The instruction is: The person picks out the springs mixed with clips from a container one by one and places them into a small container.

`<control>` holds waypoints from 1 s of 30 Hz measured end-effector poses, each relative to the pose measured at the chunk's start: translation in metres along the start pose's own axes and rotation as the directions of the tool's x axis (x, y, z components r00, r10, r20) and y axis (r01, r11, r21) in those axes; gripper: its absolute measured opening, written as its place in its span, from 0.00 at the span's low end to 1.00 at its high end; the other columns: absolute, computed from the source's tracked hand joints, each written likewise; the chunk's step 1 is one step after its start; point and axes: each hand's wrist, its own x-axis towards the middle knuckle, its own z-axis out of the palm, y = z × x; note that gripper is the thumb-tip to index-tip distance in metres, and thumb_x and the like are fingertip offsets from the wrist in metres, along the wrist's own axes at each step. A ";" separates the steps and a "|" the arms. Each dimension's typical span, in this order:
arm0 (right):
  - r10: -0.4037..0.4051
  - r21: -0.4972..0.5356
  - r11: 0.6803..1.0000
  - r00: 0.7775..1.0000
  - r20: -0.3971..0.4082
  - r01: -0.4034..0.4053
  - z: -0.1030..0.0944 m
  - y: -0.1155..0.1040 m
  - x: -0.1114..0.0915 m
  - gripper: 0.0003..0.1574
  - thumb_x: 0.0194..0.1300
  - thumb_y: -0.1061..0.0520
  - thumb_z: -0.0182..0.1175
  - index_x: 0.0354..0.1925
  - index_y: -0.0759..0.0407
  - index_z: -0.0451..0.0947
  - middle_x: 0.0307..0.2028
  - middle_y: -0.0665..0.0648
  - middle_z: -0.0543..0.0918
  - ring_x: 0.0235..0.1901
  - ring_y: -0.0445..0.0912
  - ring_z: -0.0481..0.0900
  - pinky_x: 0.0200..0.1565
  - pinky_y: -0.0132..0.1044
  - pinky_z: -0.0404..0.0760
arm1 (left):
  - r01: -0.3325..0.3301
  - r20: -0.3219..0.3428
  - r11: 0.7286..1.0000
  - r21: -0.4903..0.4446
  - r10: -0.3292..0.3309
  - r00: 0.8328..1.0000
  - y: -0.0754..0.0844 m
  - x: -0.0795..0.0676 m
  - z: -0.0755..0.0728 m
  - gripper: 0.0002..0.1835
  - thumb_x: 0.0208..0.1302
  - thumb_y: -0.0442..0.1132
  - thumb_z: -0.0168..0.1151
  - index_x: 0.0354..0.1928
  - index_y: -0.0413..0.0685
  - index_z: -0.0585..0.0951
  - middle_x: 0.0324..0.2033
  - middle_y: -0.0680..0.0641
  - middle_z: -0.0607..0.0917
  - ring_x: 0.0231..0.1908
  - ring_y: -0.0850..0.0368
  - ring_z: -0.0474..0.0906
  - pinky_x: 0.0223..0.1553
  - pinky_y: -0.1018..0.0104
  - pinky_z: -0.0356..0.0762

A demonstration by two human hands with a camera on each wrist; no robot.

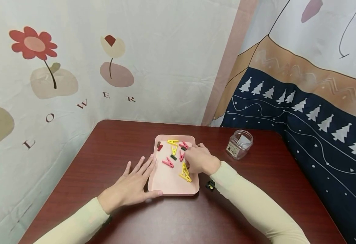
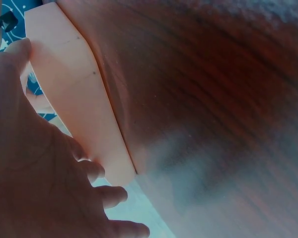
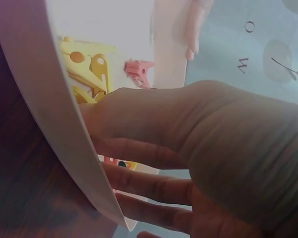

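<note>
In the head view a pink tray (image 1: 169, 184) lies on the table with small yellow and pink clothespins and several short dark and red pieces in it. My left hand (image 1: 132, 184) has its fingers spread along the tray's left side, the thumb at the near left corner. The left wrist view shows these fingers against the tray's outer wall (image 2: 84, 89). My right hand (image 1: 200, 159) reaches over the tray's right rim. Its thumb is beside yellow clothespins (image 3: 87, 67), near a pink clothespin (image 3: 139, 72). The tray wall hides the right fingertips, so I cannot tell whether they grip anything.
A clear glass jar (image 1: 239, 145) with a label stands right of the tray, beyond my right wrist. The reddish-brown table (image 1: 120, 139) meets a printed curtain (image 1: 165, 67) at its back edge. A dark blue cloth with white trees (image 1: 315, 135) hangs along the right.
</note>
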 end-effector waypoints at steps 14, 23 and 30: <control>0.041 -0.122 0.992 0.998 0.050 -0.034 0.005 -0.006 0.010 0.13 0.66 0.47 0.85 0.45 0.48 0.94 0.45 0.50 0.93 0.49 0.48 0.80 0.66 0.51 0.78 | -0.001 0.001 1.000 -0.005 0.001 1.000 0.000 0.000 0.000 0.68 0.73 0.87 0.59 0.97 0.50 0.52 0.98 0.47 0.48 0.95 0.30 0.50 0.87 0.12 0.46; 0.040 -0.123 0.992 0.997 0.061 -0.033 0.004 -0.005 0.011 0.16 0.67 0.47 0.85 0.49 0.49 0.95 0.46 0.50 0.93 0.49 0.49 0.80 0.69 0.53 0.79 | 0.000 0.004 1.000 -0.003 0.000 1.000 -0.001 0.001 0.000 0.68 0.73 0.87 0.59 0.97 0.51 0.51 0.98 0.47 0.48 0.95 0.30 0.50 0.87 0.12 0.45; 0.040 -0.071 0.997 0.999 0.032 -0.038 0.003 -0.002 0.009 0.15 0.67 0.46 0.86 0.47 0.49 0.96 0.46 0.50 0.94 0.51 0.49 0.83 0.75 0.57 0.79 | -0.002 0.006 1.000 0.001 0.002 1.000 -0.002 0.002 0.001 0.68 0.72 0.88 0.58 0.97 0.51 0.51 0.98 0.47 0.48 0.95 0.30 0.50 0.87 0.12 0.45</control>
